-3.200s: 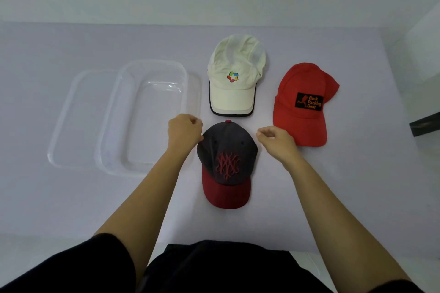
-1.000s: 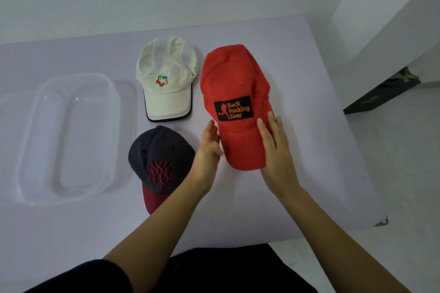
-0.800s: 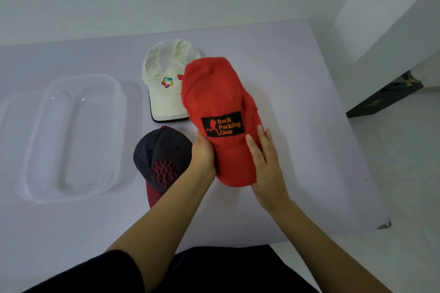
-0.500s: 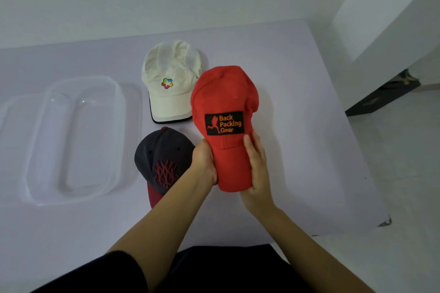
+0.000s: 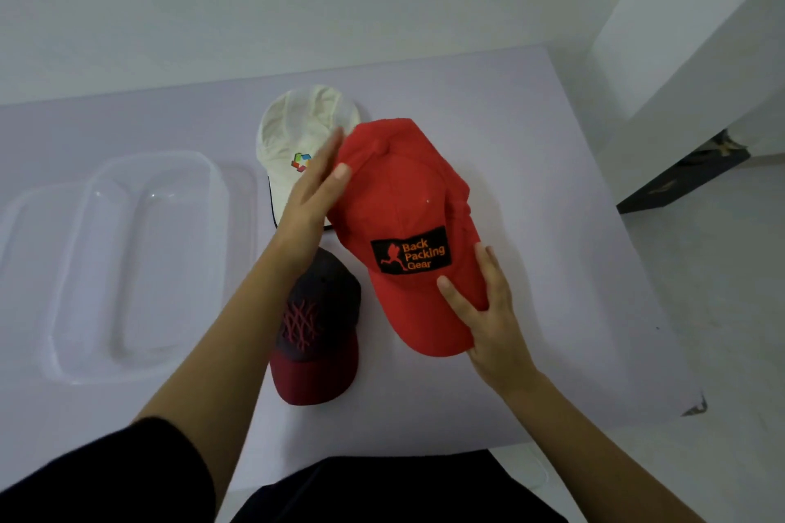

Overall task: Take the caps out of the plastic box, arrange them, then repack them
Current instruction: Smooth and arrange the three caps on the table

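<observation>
Caps are out on the bench (image 5: 531, 166), three of them. My right hand (image 5: 492, 323) grips the red cap (image 5: 408, 200) by its brim, thumb on top and fingers wrapped round the right edge. My left hand (image 5: 314, 195) is spread flat with straight fingers laid along the left side of the crown, thumb resting on the red cloth. The cap is tilted, its brim toward me and to the right, and its black patch reading "Back Packing Gear" faces up. From where I look, its crown hides part of the white cap (image 5: 297, 127), which lies on the bench farther from me. The dark cap (image 5: 318, 335) with a red brim lies nearer me, partly under my left forearm and just left of the red cap's brim. The clear plastic box (image 5: 97, 251) sits at the left of the bench, well apart from the caps, with nothing in it.
</observation>
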A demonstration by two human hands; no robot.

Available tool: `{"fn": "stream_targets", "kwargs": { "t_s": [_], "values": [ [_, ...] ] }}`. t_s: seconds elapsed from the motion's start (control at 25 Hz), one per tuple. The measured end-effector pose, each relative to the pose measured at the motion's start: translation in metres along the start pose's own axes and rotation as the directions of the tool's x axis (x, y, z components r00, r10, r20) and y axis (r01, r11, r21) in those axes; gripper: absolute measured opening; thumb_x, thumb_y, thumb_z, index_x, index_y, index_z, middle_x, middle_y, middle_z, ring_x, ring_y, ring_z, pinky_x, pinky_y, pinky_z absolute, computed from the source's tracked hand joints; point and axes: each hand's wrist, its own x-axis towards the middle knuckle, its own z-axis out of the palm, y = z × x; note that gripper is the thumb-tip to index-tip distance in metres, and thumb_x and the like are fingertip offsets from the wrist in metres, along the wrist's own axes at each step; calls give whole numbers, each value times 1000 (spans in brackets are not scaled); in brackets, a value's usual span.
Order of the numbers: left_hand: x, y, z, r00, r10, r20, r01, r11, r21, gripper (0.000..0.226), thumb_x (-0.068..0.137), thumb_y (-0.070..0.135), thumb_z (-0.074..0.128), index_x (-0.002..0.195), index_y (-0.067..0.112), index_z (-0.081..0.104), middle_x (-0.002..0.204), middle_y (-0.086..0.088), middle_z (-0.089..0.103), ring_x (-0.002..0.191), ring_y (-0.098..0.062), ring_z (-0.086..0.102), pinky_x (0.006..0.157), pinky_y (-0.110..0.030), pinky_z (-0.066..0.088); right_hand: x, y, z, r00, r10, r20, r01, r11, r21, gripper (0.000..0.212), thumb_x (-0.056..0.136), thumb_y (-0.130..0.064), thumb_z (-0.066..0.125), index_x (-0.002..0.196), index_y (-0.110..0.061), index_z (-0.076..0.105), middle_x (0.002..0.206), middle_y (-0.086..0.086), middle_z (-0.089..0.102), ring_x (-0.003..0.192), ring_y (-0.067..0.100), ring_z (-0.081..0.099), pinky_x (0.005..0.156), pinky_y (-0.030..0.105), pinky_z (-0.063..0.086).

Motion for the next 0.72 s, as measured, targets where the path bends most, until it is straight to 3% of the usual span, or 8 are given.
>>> {"fn": "stream_targets", "kwargs": {
  "t_s": [0.12, 0.24, 0.32, 0.4, 0.48, 0.56, 0.64, 0.72],
  "values": [
    [4, 11, 6, 958, -200, 204, 220, 972, -80, 27, 94, 28, 51, 117, 19, 62, 117, 1, 69, 111, -13, 63, 96, -28, 49, 2, 2, 6, 999, 29, -34, -31, 997, -73, 53, 101, -25, 32, 145, -47, 14, 158, -6, -7, 146, 25, 2, 114, 40, 13],
    [7, 10, 10, 953, -266, 147, 289, 941, -175, 24, 95, 28, 50, 101, 15, 70, 102, -8, 73, 96, -18, 68, 89, -32, 53, -2, 11, 6, 995, 37, 88, -25, 990, -137, 100, 80, 9, 57, 147, -44, 5, 156, 8, 5, 142, 31, 16, 105, 45, 34],
    [9, 11, 11, 962, -249, 112, 249, 968, 10, 32, 96, 33, 49, 101, 8, 68, 97, -17, 69, 88, -21, 64, 85, -38, 52, 3, 11, -3, 984, 104, 145, -102, 995, -22, 112, 72, 20, 53, 147, -45, 2, 156, 4, 9, 143, 18, 18, 99, 34, 46],
    [8, 12, 19, 980, -165, 110, 126, 948, 292, 40, 97, 35, 47, 95, -1, 63, 77, -14, 60, 71, -14, 56, 69, -32, 48, 18, 4, -14, 962, 271, 42, -274, 941, 196, 85, 83, 7, 46, 146, -41, 14, 154, -1, 18, 142, 2, 17, 108, 25, 36],
    [5, 17, 33, 982, -90, 164, 16, 914, 406, 40, 98, 31, 46, 80, -3, 57, 62, 1, 46, 55, -4, 43, 55, -20, 37, 38, -3, -24, 907, 421, -11, -387, 844, 373, 58, 94, -30, 47, 145, -29, 19, 153, -6, 21, 141, -1, 18, 114, 19, 23],
    [2, 21, 49, 973, -88, 215, 10, 941, 339, 35, 98, 29, 46, 73, 7, 58, 56, 11, 44, 50, 0, 40, 50, -15, 35, 56, -9, -30, 864, 487, 130, -469, 682, 561, 77, 85, -65, 43, 146, -26, 19, 153, -10, 22, 140, 0, 23, 113, 18, 24],
    [-1, 21, 61, 975, -102, 198, 70, 984, 163, 29, 98, 28, 45, 77, 18, 62, 59, 14, 55, 56, 0, 49, 54, -16, 43, 67, -11, -34, 849, 479, 221, -484, 541, 688, 79, 76, -78, 40, 136, -26, 41, 140, -7, 47, 129, 5, 45, 104, 24, 40],
    [-1, 16, 69, 981, -139, 134, 137, 990, 28, 29, 98, 30, 46, 90, 11, 66, 78, 1, 65, 74, -10, 59, 69, -27, 51, 68, -12, -33, 827, 505, 247, -496, 448, 743, 68, 72, -80, 43, 110, -26, 61, 112, -4, 66, 108, 13, 63, 90, 28, 52]
  ]
}}
